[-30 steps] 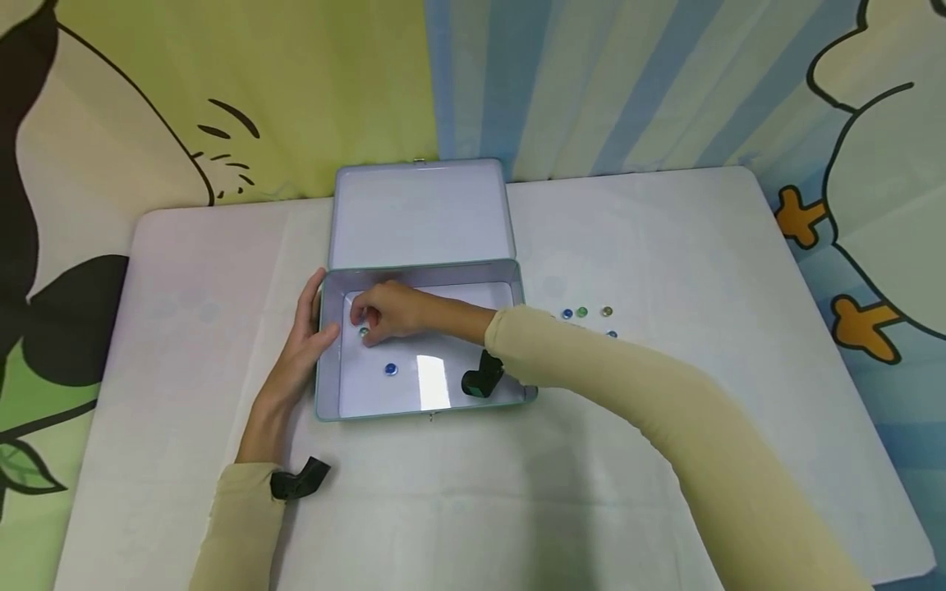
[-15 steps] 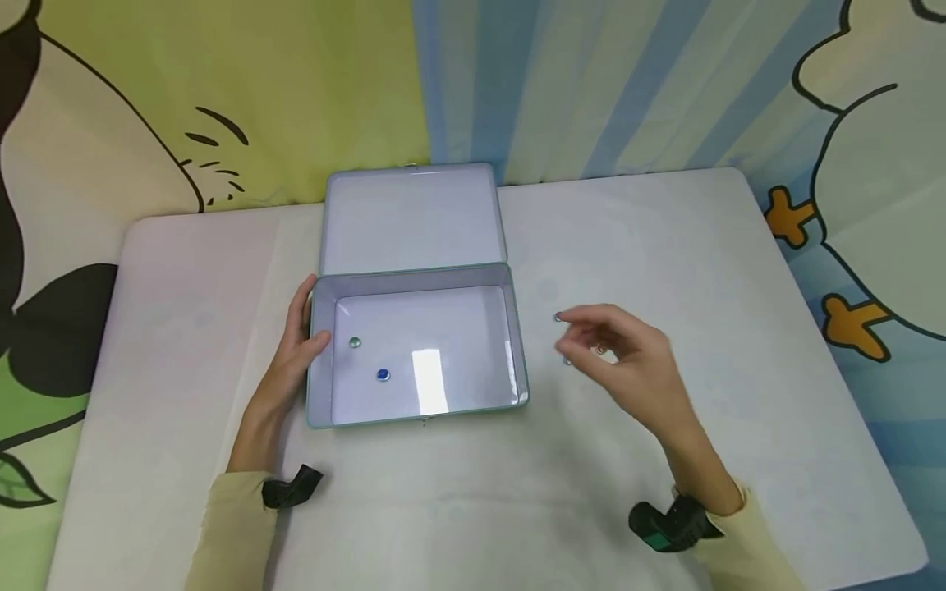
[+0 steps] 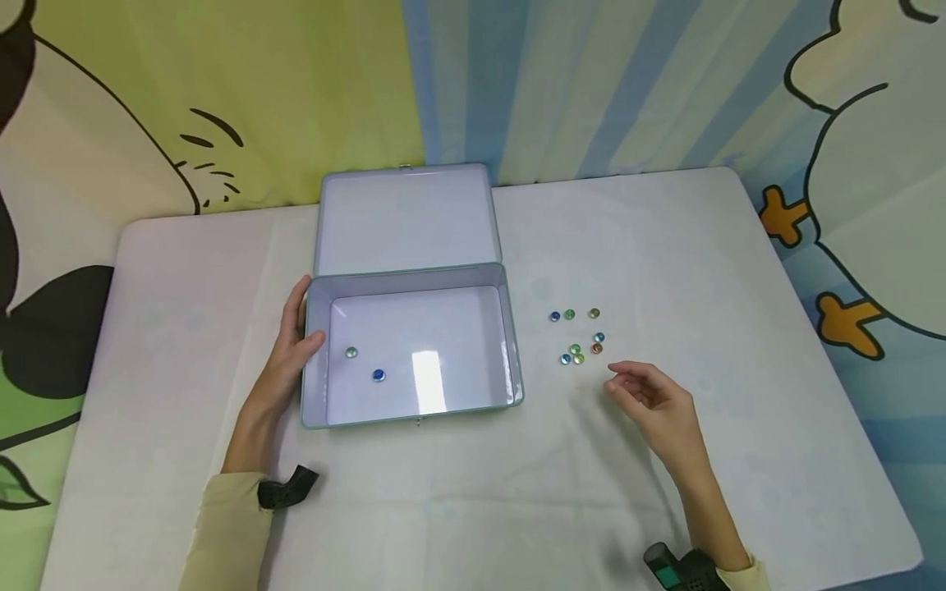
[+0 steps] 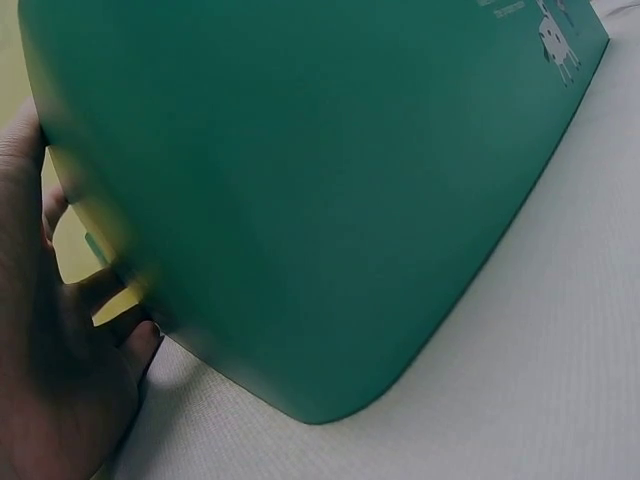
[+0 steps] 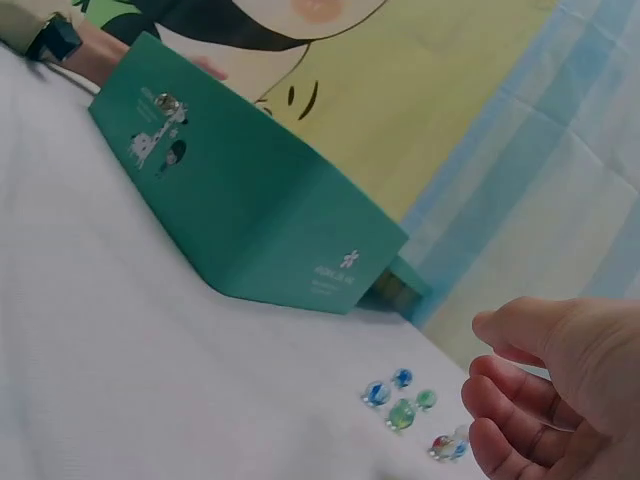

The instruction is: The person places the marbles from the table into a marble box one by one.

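An open tin box (image 3: 414,418), green outside in the wrist views, lies with its lid (image 3: 406,217) folded back. Inside it are a green marble (image 3: 351,352) and a blue marble (image 3: 378,375), set apart. The left hand (image 3: 277,373) grips the box's left wall, thumb over the rim and fingers outside. To the right of the box, several marbles lie on the table, among them a blue one (image 3: 555,316) and an orange one (image 3: 596,348). Just right of and nearer than these, the right hand (image 3: 658,414) hovers with fingers loosely bent, holding nothing.
A white cloth covers the table (image 3: 458,509). Behind it hangs a printed curtain (image 3: 296,98) with cartoon figures and blue stripes. Each wrist carries a black device, one on the left (image 3: 288,489) and one on the right (image 3: 683,570).
From inside the box, the right hand has moved right, past the table marbles, uncovering them. The green marble it was at remains in the box, slightly nearer the front. The left hand keeps its grip.
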The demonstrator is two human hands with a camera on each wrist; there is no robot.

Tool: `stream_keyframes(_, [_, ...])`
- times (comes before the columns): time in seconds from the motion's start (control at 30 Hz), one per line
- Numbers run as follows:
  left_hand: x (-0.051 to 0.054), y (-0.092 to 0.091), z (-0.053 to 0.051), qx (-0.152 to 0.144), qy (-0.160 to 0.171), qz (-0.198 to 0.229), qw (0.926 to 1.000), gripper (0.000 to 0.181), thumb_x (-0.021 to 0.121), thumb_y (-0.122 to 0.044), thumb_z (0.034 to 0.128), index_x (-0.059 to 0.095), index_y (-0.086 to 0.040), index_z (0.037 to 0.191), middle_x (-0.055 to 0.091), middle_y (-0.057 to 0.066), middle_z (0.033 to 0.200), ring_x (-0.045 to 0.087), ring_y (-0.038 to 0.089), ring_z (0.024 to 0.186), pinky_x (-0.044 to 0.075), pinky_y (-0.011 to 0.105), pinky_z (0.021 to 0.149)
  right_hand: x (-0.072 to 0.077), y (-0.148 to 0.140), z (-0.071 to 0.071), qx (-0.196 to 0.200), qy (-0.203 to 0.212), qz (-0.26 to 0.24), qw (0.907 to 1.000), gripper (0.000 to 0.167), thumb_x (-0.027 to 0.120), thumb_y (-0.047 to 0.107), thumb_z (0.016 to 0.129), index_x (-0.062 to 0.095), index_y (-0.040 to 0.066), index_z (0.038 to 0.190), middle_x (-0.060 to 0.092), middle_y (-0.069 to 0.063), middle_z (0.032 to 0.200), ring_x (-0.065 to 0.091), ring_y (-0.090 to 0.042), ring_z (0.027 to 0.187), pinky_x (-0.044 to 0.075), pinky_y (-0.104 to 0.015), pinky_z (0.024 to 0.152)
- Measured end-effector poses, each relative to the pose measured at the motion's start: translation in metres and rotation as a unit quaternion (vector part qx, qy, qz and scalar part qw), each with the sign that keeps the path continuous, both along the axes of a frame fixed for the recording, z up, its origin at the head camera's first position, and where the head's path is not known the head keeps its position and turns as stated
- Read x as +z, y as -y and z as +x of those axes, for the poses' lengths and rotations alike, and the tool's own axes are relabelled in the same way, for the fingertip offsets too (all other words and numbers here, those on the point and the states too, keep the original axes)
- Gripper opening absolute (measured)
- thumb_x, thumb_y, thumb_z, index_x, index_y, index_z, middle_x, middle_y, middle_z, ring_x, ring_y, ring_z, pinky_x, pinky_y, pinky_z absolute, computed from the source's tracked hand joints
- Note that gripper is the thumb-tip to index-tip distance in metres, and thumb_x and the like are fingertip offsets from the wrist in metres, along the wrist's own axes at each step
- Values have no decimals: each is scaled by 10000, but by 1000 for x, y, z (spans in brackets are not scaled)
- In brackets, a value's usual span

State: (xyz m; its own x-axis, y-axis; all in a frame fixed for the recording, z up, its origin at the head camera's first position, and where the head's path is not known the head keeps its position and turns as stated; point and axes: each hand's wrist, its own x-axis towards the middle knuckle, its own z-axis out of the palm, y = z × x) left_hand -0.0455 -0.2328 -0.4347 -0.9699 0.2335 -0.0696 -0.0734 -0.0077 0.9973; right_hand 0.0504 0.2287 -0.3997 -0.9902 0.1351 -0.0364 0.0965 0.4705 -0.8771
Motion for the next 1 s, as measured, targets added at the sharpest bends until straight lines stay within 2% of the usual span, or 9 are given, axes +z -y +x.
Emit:
stream_keyframes(0.23, [1,-1,0,-24,29,21,10000,753,511,-178,946,92,-335,1552,-10,-29,1642,-19,165,1493,-57,490,1168,-11,3,1,25,53,-194,9998,225,702,71,871,685,7,1086,655,165,844,607,-5,771,481,-124,662])
stream_keyframes(0.47, [1,0,1,-4,21,-9,10000,756,517,-191,944,91,-334,1552,-21,-39,1644,-55,167,1502,-92,505,1165,-18,7,-1,-92,61,-28,9999,206,712,75,864,697,25,1064,656,165,845,612,17,770,487,-109,681])
stream_keyframes(0.57, [0,0,1,6,-4,-21,10000,760,522,-194,940,93,-331,1553,-18,-37,1645,-59,168,1504,-101,513,1165,-19,9,-4,-130,-157,149,9997,197,715,68,860,706,51,1056,667,112,859,602,26,758,476,-98,691])
stream_keyframes(0.67, [0,1,0,21,-27,-42,10000,761,524,-200,939,95,-330,1553,-16,-32,1645,-62,168,1506,-106,513,1166,-18,10,-12,-219,-576,273,9977,192,709,20,851,714,47,1041,681,-10,874,592,42,739,461,-82,690])
stream_keyframes(0.8, [0,1,-1,36,-39,-49,10000,760,528,-208,939,97,-329,1553,-19,-36,1646,-69,160,1508,-109,507,1170,-18,5,-28,-317,-1073,607,9919,181,697,-18,847,714,12,1025,676,-123,897,567,80,740,439,-54,693])
stream_keyframes(0.9, [0,0,-1,34,-32,-50,10000,761,529,-212,939,95,-328,1553,-27,-38,1646,-76,161,1509,-112,509,1170,-21,0,-41,-269,-1059,1083,9881,175,689,18,866,711,25,1040,673,-115,927,536,94,774,413,-34,708])
stream_keyframes(1.0, [0,0,0,15,-6,-55,10000,760,525,-210,940,92,-330,1553,-29,-34,1646,-76,170,1510,-110,517,1169,-25,-4,-51,-122,-888,1590,9832,167,684,45,876,716,44,1041,666,-105,949,537,32,791,389,-28,704])
